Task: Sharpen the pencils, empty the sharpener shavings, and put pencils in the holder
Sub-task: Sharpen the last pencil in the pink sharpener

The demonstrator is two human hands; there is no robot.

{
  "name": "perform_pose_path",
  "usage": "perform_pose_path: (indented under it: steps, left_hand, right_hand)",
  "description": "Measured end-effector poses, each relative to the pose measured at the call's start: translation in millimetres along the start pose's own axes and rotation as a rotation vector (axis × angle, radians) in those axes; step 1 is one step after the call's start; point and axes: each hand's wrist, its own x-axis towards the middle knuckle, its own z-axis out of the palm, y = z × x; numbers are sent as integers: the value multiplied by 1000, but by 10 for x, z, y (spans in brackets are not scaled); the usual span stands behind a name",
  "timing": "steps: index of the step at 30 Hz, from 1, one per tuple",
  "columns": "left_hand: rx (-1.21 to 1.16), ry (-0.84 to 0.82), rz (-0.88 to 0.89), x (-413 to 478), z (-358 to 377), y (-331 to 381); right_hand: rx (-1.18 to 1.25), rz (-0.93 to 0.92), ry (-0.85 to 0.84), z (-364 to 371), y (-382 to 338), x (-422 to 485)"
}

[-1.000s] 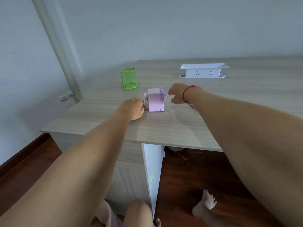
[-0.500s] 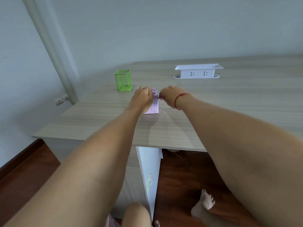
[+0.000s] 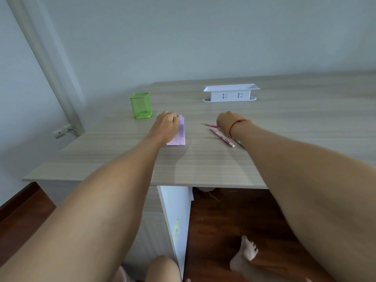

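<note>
A lilac pencil sharpener [image 3: 181, 132] stands on the wooden desk [image 3: 203, 165]. My left hand [image 3: 167, 125] grips its left side and top. To its right my right hand [image 3: 226, 122] holds a pink patterned pencil [image 3: 209, 125] whose sharpened tip points left. A second pink pencil [image 3: 221, 137] lies flat on the desk just below that hand, with another end showing beside my wrist. The green mesh pencil holder [image 3: 141, 105] stands upright behind and left of the sharpener, nothing visible in it.
A white power-socket box [image 3: 231, 93] sits at the back of the desk. The desk's front edge runs just below my forearms; a white cabinet panel [image 3: 177, 218] and dark wood floor lie beneath, with a bare foot [image 3: 247, 253] on the floor.
My right hand has drawn the pencil out of the sharpener and moved right, over the pencils on the desk. My left hand stays on the sharpener.
</note>
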Motion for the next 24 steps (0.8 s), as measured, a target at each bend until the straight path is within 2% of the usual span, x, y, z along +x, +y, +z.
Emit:
perform_pose_path:
  steps: [7, 13, 16, 20, 24]
  left_hand:
    - [-5, -53, 28, -84, -102, 22]
    - [-15, -24, 42, -58, -56, -52]
    - [-29, -23, 58, -71, -77, -44]
    - [-60, 41, 90, -143, -112, 3]
    - [-1, 108, 119, -202, -131, 29]
  right_hand:
    - [27, 47, -39, 91, -302, -21]
    - [34, 71, -9, 182, -357, 3]
    - [242, 56, -4, 171, -426, 104]
    - [591, 6, -142, 142, -604, 160]
    - [719, 31, -240, 204, -761, 169]
